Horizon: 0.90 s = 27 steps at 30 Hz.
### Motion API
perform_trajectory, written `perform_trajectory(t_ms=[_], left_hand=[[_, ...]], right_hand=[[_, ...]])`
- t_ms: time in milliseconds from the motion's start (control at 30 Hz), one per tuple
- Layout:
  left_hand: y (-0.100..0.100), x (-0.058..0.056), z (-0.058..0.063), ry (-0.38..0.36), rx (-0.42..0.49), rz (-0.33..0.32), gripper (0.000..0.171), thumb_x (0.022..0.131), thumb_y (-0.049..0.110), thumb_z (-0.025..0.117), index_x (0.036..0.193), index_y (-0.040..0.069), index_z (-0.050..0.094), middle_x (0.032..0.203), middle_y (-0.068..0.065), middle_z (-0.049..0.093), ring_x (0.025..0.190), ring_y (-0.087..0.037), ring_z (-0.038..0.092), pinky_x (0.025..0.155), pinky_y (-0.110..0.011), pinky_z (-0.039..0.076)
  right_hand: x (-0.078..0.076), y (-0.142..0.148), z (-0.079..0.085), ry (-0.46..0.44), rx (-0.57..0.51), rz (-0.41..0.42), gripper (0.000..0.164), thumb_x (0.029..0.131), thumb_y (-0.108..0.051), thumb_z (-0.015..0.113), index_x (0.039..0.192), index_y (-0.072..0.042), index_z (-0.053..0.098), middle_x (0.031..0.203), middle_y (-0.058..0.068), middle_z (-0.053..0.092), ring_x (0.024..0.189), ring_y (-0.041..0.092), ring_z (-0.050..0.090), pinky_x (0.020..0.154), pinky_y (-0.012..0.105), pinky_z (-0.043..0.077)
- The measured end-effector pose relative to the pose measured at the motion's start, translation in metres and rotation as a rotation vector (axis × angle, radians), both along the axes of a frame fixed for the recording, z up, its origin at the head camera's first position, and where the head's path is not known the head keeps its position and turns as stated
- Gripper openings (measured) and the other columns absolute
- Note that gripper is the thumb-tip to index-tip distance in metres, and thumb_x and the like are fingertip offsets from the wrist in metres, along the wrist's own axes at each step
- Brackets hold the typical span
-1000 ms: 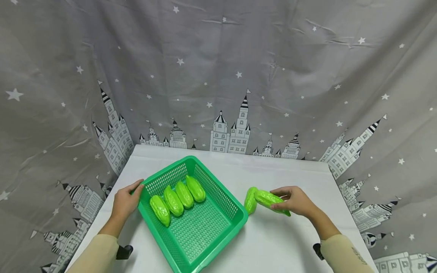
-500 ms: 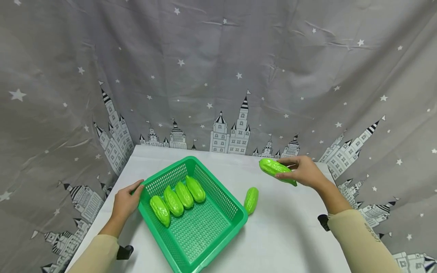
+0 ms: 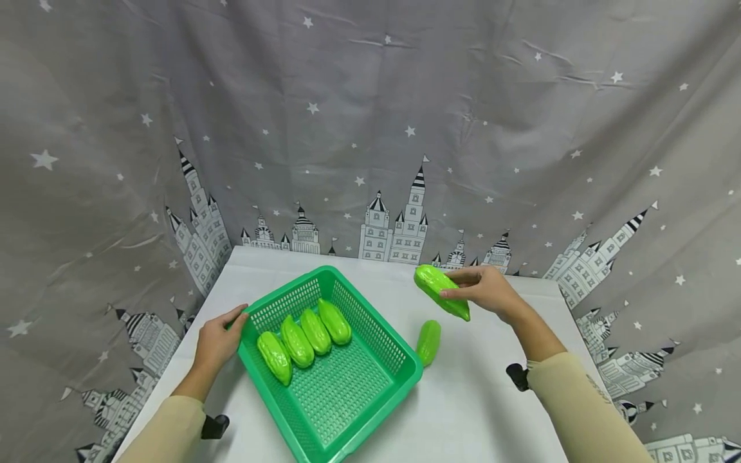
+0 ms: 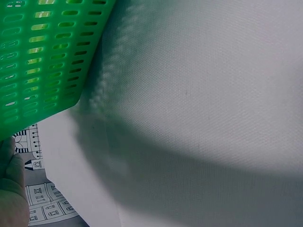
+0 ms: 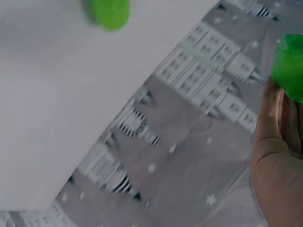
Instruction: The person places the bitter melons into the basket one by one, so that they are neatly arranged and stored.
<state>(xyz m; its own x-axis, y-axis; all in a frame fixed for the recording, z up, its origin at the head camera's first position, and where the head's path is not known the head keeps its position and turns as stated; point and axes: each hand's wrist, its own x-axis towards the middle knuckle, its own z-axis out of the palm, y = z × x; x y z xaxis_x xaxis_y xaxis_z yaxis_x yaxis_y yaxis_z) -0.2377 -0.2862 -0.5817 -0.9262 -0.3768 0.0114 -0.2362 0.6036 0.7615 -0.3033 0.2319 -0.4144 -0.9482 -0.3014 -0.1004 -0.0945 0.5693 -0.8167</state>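
My right hand (image 3: 486,292) holds a glossy, bright green bitter melon (image 3: 434,287) between thumb and fingers, raised above the table to the right of the basket. In the right wrist view, part of this bitter melon (image 5: 289,66) shows at the tips of my fingers (image 5: 269,111). My left hand (image 3: 217,337) grips the rim of the green plastic basket (image 3: 375,421) at its left corner. Several bitter melons (image 3: 297,341) lie side by side in the basket's far left part. One more bitter melon (image 3: 428,343) rests on the table just outside the basket's right corner.
A white cloth covers the table (image 3: 492,399). Behind it and at both sides hangs a grey curtain (image 3: 370,116) printed with castles and stars. The basket wall (image 4: 47,56) slants above the cloth in the left wrist view.
My right hand has lifted the bitter melon off the one beside the basket, up and away, then brought it back leftward. My left hand and the basket have stayed in place.
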Motion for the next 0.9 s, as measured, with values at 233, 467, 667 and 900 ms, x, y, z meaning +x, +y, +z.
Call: perform_trajectory(t_ms=[233, 467, 667, 900], left_hand=[[0.002, 0.001, 0.001, -0.006, 0.006, 0.008, 0.048, 0.106, 0.038, 0.051, 0.144, 0.01, 0.056, 0.146, -0.019, 0.051, 0.136, -0.045, 0.043, 0.111, -0.059, 0.035], [0.0, 0.001, 0.001, 0.017, -0.002, 0.014, 0.046, 0.106, 0.037, 0.052, 0.142, 0.009, 0.058, 0.144, -0.019, 0.053, 0.135, -0.046, 0.044, 0.111, -0.06, 0.035], [-0.003, 0.003, 0.003, 0.037, -0.003, 0.0, 0.045, 0.106, 0.036, 0.053, 0.142, 0.009, 0.059, 0.143, -0.02, 0.053, 0.134, -0.046, 0.045, 0.111, -0.06, 0.035], [-0.003, 0.004, 0.003, 0.036, 0.008, -0.024, 0.047, 0.106, 0.037, 0.053, 0.143, 0.009, 0.057, 0.144, -0.02, 0.052, 0.135, -0.046, 0.044, 0.112, -0.06, 0.034]], right_hand=[[0.001, -0.044, -0.006, -0.144, -0.122, 0.03, 0.052, 0.079, -0.026, 0.089, 0.122, -0.002, 0.071, 0.113, 0.012, 0.072, 0.097, 0.024, 0.071, 0.088, 0.041, 0.058], [0.002, -0.09, -0.018, -0.199, -0.122, 0.085, 0.048, 0.079, -0.025, 0.089, 0.118, -0.002, 0.072, 0.106, 0.008, 0.073, 0.092, 0.02, 0.071, 0.084, 0.038, 0.06], [0.009, -0.138, -0.031, -0.259, -0.141, 0.151, 0.045, 0.079, -0.026, 0.09, 0.114, -0.002, 0.074, 0.1, 0.005, 0.074, 0.09, 0.02, 0.071, 0.083, 0.04, 0.06], [0.021, -0.179, -0.047, -0.311, -0.148, 0.24, 0.039, 0.078, -0.02, 0.09, 0.109, -0.002, 0.075, 0.102, 0.005, 0.074, 0.09, 0.019, 0.07, 0.078, 0.037, 0.061]])
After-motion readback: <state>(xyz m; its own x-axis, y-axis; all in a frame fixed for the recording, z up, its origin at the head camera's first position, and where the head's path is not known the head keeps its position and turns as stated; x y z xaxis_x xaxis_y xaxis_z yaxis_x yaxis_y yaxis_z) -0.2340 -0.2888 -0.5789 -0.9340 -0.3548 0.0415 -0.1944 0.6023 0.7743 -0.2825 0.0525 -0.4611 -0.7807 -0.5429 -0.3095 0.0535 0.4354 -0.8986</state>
